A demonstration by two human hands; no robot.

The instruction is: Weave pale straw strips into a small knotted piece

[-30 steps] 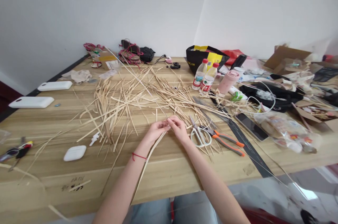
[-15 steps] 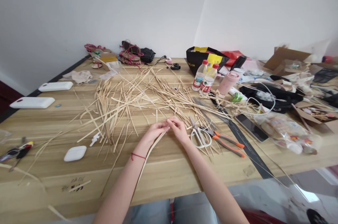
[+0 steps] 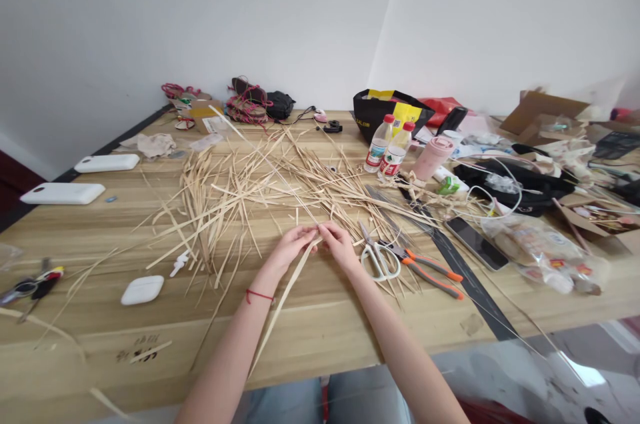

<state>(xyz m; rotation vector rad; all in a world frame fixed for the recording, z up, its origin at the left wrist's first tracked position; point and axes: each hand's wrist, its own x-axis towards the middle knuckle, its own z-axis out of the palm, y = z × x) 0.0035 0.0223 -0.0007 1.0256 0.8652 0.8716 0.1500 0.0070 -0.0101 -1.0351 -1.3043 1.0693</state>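
A long pale flat strip (image 3: 283,297), bamboo or straw by its look, runs from the table's near edge up into my fingers. Its thin far part stretches away toward the back left above the pile. My left hand (image 3: 294,245) pinches the strip from the left. Close beside it, my right hand (image 3: 338,244) pinches the same strip, fingertips almost touching the left ones. Beyond both hands spreads a tangled pile of similar strips (image 3: 240,191). White-handled scissors (image 3: 380,260) and orange-handled pliers (image 3: 431,272) lie right of my right hand.
Two red-capped bottles (image 3: 395,149), a pink cup (image 3: 433,157) and a black-yellow bag (image 3: 375,115) stand at the back right. A phone (image 3: 476,241) and a bread bag (image 3: 543,247) lie right. An earbud case (image 3: 143,290) and two white devices (image 3: 63,193) are left.
The strip's near part has swung away from my left forearm and shows its broad side. Its far part has swung slightly. My hands stay in nearly the same place.
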